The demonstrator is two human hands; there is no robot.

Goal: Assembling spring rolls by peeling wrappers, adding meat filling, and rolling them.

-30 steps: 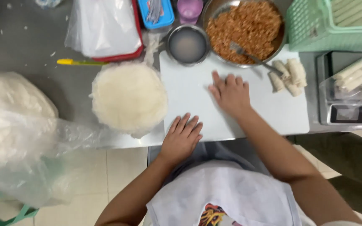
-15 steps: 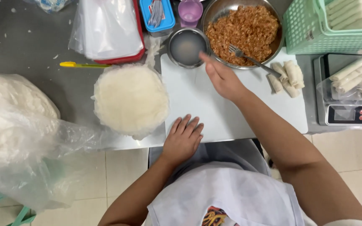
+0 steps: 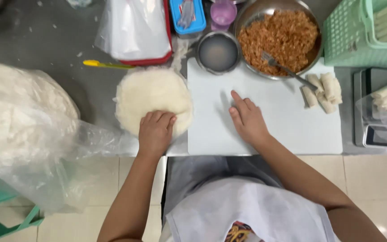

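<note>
While left hand [image 3: 156, 130] presses wrappers [image 3: 153, 96], water bowl [image 3: 218, 52], filling bowl [image 3: 283, 33] beyond

wrapper stack [image 3: 153, 96] off-white | cutting board [image 3: 287, 130] white | worktop [image 3: 45, 40] dark grey | filling [image 3: 278, 36] reddish-brown in steel bowl [image 3: 251, 13] | basket [image 3: 350, 36] mint green, lattice pattern | cup [image 3: 223, 12] purple | box [image 3: 185, 18] blue | tray [image 3: 148, 59] red-rimmed

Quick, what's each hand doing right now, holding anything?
Left hand: fingers curled on the stack of round wrappers; grip cannot be told.
Right hand: open, flat on the white cutting board, holding nothing.
</note>
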